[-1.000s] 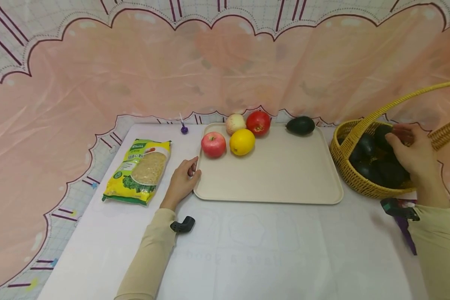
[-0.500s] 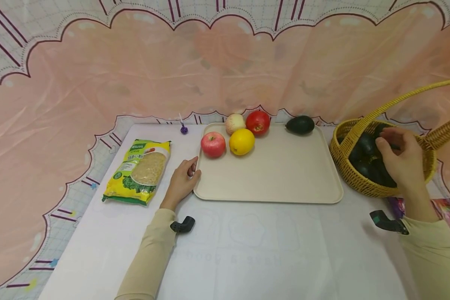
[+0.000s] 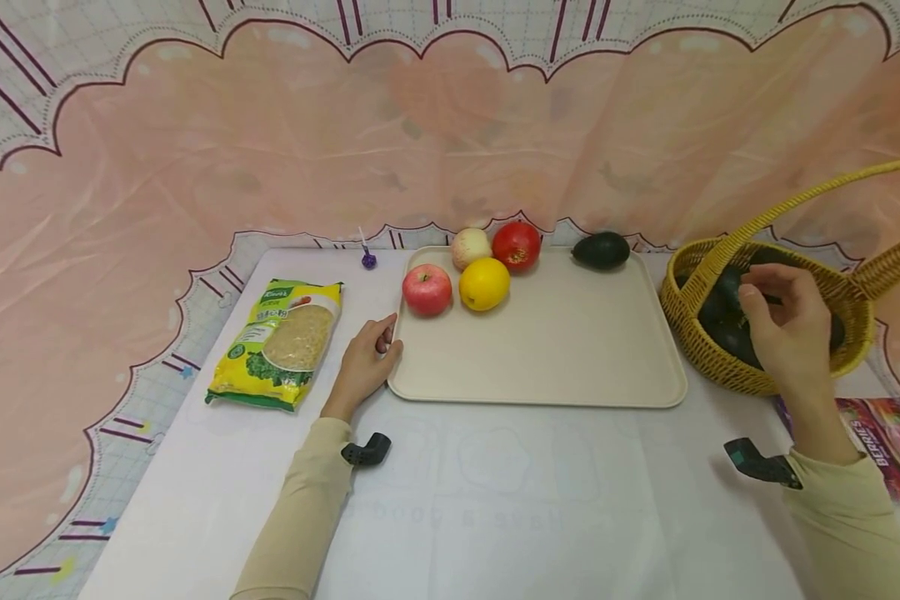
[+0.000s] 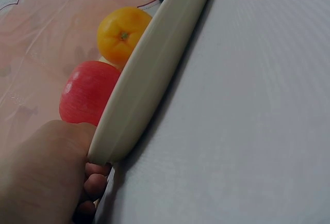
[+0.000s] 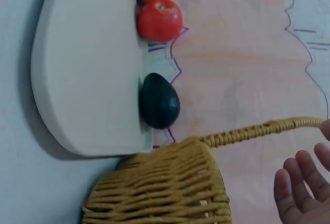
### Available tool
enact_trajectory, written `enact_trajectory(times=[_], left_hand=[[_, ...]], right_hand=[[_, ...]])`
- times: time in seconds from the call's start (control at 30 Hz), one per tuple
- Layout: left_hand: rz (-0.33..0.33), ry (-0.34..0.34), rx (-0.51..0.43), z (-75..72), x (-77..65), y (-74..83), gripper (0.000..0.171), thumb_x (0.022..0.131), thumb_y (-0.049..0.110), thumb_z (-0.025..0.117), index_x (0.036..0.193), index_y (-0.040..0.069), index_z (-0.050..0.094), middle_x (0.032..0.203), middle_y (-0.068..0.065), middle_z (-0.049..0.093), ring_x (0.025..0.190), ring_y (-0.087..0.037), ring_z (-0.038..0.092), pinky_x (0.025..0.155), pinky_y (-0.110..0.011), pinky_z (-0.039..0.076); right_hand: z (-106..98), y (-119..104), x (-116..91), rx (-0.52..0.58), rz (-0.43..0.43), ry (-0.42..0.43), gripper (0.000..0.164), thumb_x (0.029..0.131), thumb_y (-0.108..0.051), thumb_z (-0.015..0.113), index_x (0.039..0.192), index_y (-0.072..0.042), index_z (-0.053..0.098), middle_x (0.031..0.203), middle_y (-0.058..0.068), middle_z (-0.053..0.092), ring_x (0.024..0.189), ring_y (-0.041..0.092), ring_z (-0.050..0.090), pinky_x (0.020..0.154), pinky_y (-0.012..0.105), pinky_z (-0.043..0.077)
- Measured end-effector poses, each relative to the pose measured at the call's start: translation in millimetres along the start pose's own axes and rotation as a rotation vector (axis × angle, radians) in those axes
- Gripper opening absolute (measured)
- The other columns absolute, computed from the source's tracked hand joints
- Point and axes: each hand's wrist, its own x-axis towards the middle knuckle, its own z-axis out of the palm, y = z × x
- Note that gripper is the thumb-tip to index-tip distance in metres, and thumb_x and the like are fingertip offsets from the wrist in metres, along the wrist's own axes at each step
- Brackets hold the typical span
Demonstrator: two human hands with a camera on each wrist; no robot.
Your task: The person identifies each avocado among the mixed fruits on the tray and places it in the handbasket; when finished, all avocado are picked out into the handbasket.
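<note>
My left hand grips the left rim of the beige tray; in the left wrist view its fingers curl under the corner. On the tray lie a red apple, a yellow-orange fruit, a pale round fruit, a red pomegranate and a dark avocado. My right hand hovers over the wicker basket, fingers loosely bent. In the right wrist view those fingers are spread with nothing between them. Several dark avocados sit in the basket, partly hidden by that hand.
The basket's tall handle arches to the right. A yellow-green Knorr bag lies left of the tray, with a purple lollipop behind. A purple berries packet lies under the right forearm. A patterned cloth hangs behind.
My right hand has moved left and slightly nearer over the basket, from its right side, where it touched an avocado. More of the berries packet shows. My left hand stays on the tray rim.
</note>
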Motion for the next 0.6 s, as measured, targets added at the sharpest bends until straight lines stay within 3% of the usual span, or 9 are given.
enact_trajectory(times=[0.33, 0.5, 0.6], left_hand=[[0.011, 0.007, -0.008, -1.2, 0.2, 1.8, 0.046, 0.09, 0.015, 0.058, 0.134, 0.003, 0.051, 0.089, -0.007, 0.049, 0.079, -0.018, 0.045, 0.074, -0.031, 0.033], [0.0, 0.001, -0.006, -1.7, -0.4, 1.9, 0.046, 0.091, 0.016, 0.058, 0.134, 0.003, 0.051, 0.09, -0.007, 0.049, 0.079, -0.018, 0.045, 0.075, -0.031, 0.032], [-0.016, -0.011, -0.006, -1.5, -0.6, 2.1, 0.047, 0.091, 0.017, 0.058, 0.135, 0.004, 0.05, 0.09, -0.006, 0.049, 0.08, -0.018, 0.045, 0.076, -0.032, 0.031]], right_hand=[[17, -9, -12, 0.116, -0.122, -0.036, 0.03, 0.089, 0.003, 0.056, 0.119, 0.008, 0.053, 0.103, -0.011, 0.057, 0.096, 0.002, 0.055, 0.08, 0.011, 0.042], [28, -26, -14, 0.165, -0.184, -0.085, 0.029, 0.088, 0.006, 0.055, 0.115, 0.016, 0.05, 0.101, -0.007, 0.057, 0.093, 0.002, 0.055, 0.079, 0.011, 0.043], [34, -37, -16, 0.138, -0.191, -0.114, 0.028, 0.088, 0.006, 0.055, 0.113, 0.018, 0.049, 0.101, -0.01, 0.056, 0.093, 0.0, 0.054, 0.08, 0.01, 0.042]])
